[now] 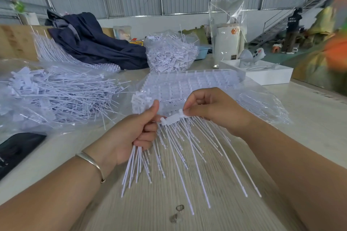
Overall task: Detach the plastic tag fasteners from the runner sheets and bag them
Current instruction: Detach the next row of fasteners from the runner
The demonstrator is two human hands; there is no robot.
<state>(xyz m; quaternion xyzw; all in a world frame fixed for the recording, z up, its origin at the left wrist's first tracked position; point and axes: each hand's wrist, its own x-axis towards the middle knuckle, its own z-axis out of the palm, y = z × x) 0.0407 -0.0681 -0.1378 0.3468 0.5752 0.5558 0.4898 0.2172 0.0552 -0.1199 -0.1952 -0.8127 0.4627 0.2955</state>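
While the left hand (138, 135) grips a bundle of freed fasteners (139, 165), the right hand (208, 108) pinches the next head on the runner sheet (173, 119) just above the counter (150, 212); detaching is mid-way, and a twist-off likely follows. Stems point toward the person, heads away.

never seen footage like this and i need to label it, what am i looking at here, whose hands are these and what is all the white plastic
There is one picture, from a camera worn on a person's head, looking down at their own bare hands; no machine is involved. The left hand grips a bundle of thin white plastic fasteners. The right hand pinches the head of a fastener strip, its tails fanning toward the camera. On the wooden table lie a clear bag of loose fasteners, a stack of sheets and a dark cloth.
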